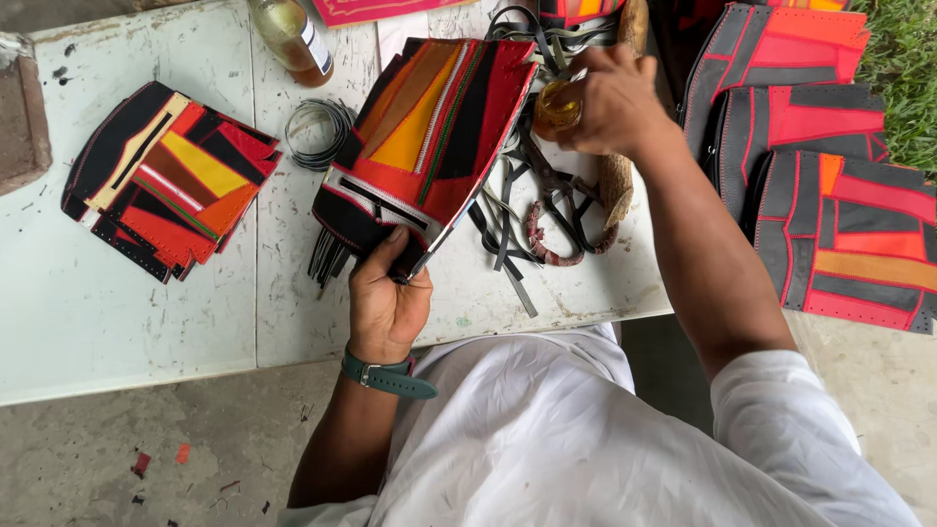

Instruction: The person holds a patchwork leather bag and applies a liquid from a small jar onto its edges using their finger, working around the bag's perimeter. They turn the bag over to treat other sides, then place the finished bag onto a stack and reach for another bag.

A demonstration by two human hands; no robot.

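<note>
Head view. Gripped the patchwork panel (429, 127) at its lower corner with the left hand (386, 298), thumb pressed on the front face and fingers folded behind, so closed firmly on the panel. Held it tilted above the counter (117, 303), red, orange, yellow and black strips facing up, top edge pointing away from the body. Reached past the panel's far right edge with the right hand (615, 98), fingers curled down around a small jar (556, 105) of amber liquid, closed on it; could not tell whether lifted or resting among the dark straps (527, 215). Kept jar and panel close together, the jar just beside the panel's upper right corner, perhaps touching it.

Judged as a step of taking up the liquid while keeping the piece steady in the other hand. Judged that any next move called for a level jar, a steady grip on the panel and care not to snag the tangle of straps beneath.

Noted around them: a stack of patchwork pieces (171, 181) well to the left on the counter, a coil of cord (317, 132) just left of the panel, a bottle (291, 39) of amber liquid at the far edge, and larger patchwork panels (830, 195) laid out off to the right, beyond the counter's end.
</note>
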